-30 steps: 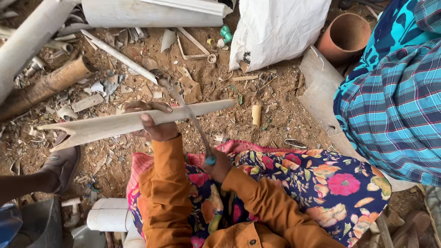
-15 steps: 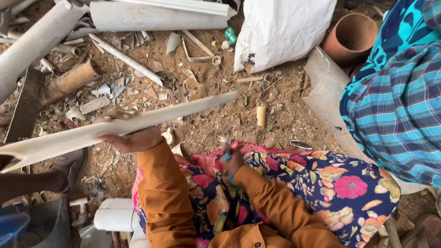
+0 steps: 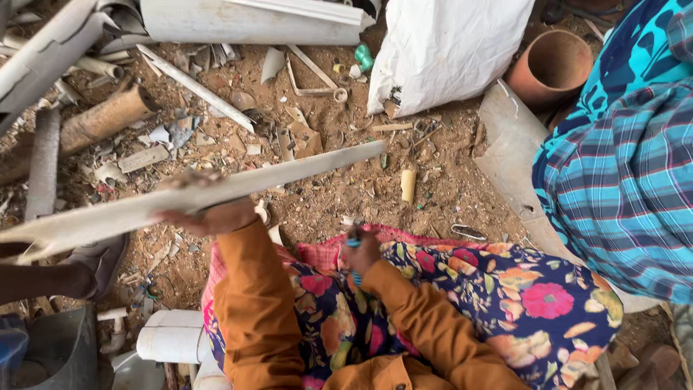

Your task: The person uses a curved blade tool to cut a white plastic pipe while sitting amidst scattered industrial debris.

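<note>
Dirt floor [image 3: 346, 195] littered with pipe scraps and chips. Far left, grey pipe pieces [image 3: 43, 50] and a brown tube [image 3: 101, 119] lie on the ground. Left hand [image 3: 209, 213] is closed around a long pale plastic strip [image 3: 216, 191], held above the floor, slanting up to the right. Right hand [image 3: 361, 249] rests over the floral lap, wrapped around a blue-handled tool [image 3: 354, 260]; blade not visible. White sack [image 3: 447, 50] and clay-coloured pipe [image 3: 552, 65] top right; another person in plaid cloth [image 3: 621, 188] far right.
</note>
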